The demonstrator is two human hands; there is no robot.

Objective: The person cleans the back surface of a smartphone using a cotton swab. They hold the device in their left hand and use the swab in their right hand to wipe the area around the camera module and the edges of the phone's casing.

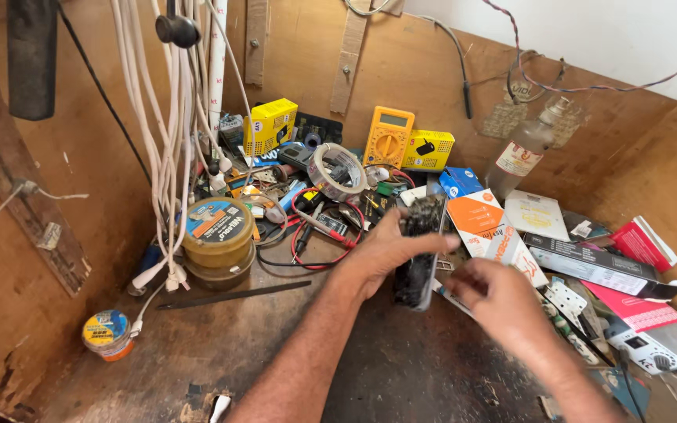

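My left hand (381,254) grips a dark, shattered phone (419,243) held upright above the wooden bench, thumb across its side. My right hand (495,294) is close beside the phone's lower right edge, fingers curled; I cannot tell whether it pinches a small tool or part. Just behind the phone lie red and black meter probes (319,231) and a roll of clear tape (337,171).
A yellow multimeter (388,137) and yellow boxes lean on the back wall. Two stacked round tins (218,239) stand left, under hanging white cables (168,117). A small tin (106,333) sits front left. Boxes, a plastic bottle (523,153) and sockets crowd the right.
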